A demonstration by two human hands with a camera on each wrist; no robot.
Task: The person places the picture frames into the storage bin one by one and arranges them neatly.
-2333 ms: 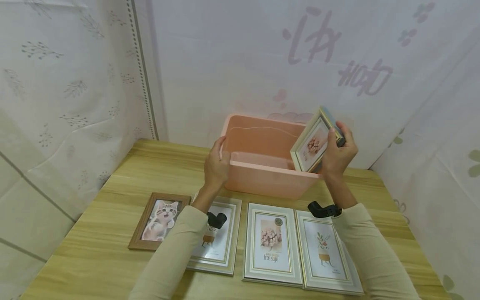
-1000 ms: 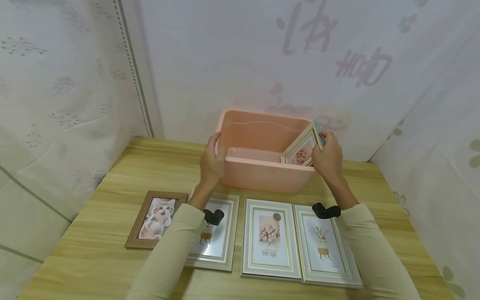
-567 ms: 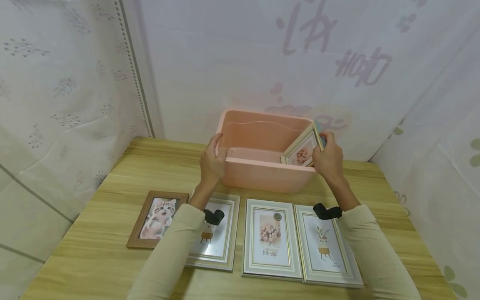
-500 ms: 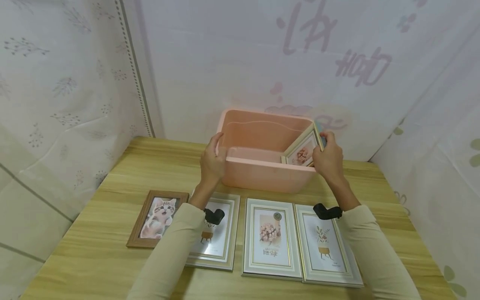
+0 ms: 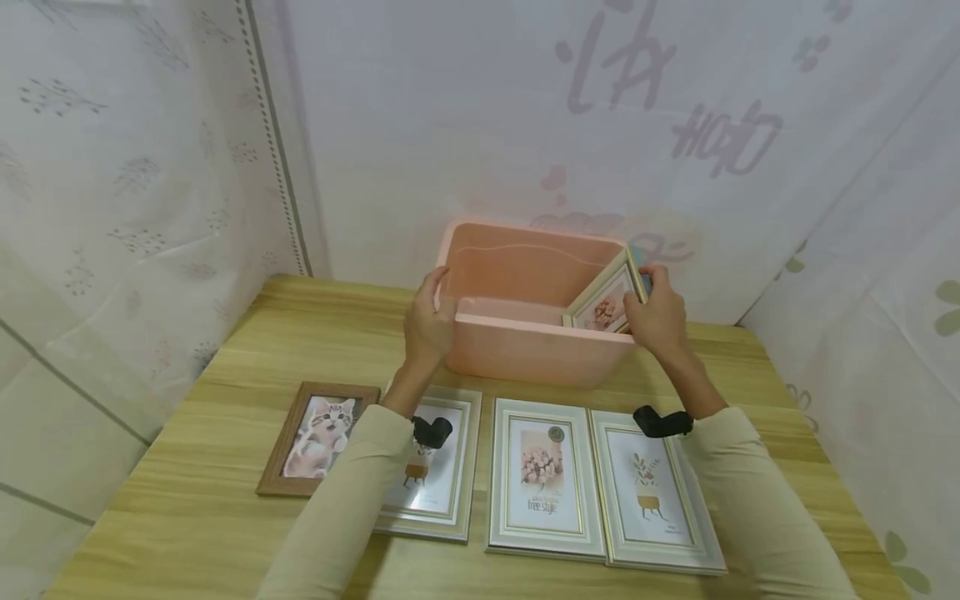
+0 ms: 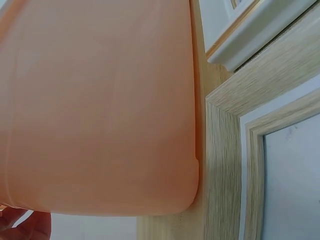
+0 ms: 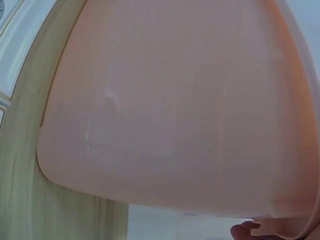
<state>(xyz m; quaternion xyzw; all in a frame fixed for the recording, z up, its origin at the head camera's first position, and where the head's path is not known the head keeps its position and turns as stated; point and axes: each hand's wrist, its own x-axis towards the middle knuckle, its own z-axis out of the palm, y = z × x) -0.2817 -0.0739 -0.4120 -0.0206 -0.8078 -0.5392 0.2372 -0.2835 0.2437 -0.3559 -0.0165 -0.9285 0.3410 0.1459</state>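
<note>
A pink plastic bin (image 5: 540,354) stands on the wooden table with its open top facing up. At its left end my left hand (image 5: 430,321) grips the rim; in the left wrist view curled fingers (image 6: 30,227) show beside the wall. My right hand (image 5: 660,312) grips the right end rim, its thumb over a picture frame. Fingertips (image 7: 244,231) hook under the rim in the right wrist view. That cream picture frame (image 5: 609,300), with a pink flower print, leans inside against the right end wall, partly hidden by the hand.
In front of the bin lie a brown frame (image 5: 292,450) with a kitten picture and three pale frames: one (image 5: 465,467) partly under the left arm, one (image 5: 596,500) in the middle, one (image 5: 708,533) at right. A patterned curtain (image 5: 420,117) hangs behind.
Since the oldest frame, the cream picture frame has been lowered into the bin's right end, and the right hand has come down to the rim. Over the last second the hands have barely moved.
</note>
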